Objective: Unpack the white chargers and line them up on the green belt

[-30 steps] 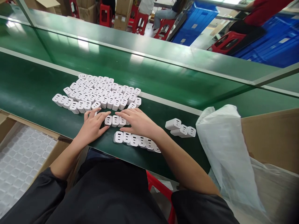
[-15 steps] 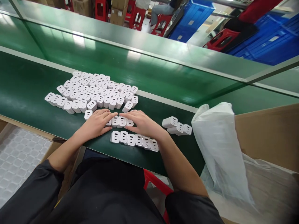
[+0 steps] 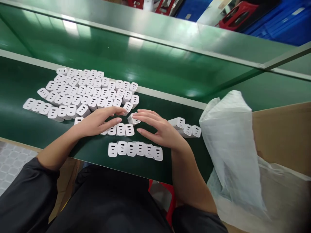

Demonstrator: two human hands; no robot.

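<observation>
Several small white charger plugs [image 3: 82,94] stand in tight rows on the green belt [image 3: 29,129]. My left hand [image 3: 97,121] hovers flat over a short row of plugs [image 3: 120,129], fingers spread and holding nothing. My right hand [image 3: 159,127] is beside it, fingers apart, its fingertips touching one tilted plug [image 3: 133,119]. A straight row of several plugs [image 3: 134,149] lies just in front of both hands. Three more plugs [image 3: 186,127] lie to the right of my right hand.
A white foam bag [image 3: 233,145] spills from a cardboard box [image 3: 282,136] at the right. A clear blister tray [image 3: 9,161] sits at the lower left. A raised green shelf [image 3: 155,35] runs behind the belt; red stools and blue crates lie beyond.
Both hands have lifted off the short row and spread apart a little. My right fingertips now reach a tilted plug. The camera has tipped downward.
</observation>
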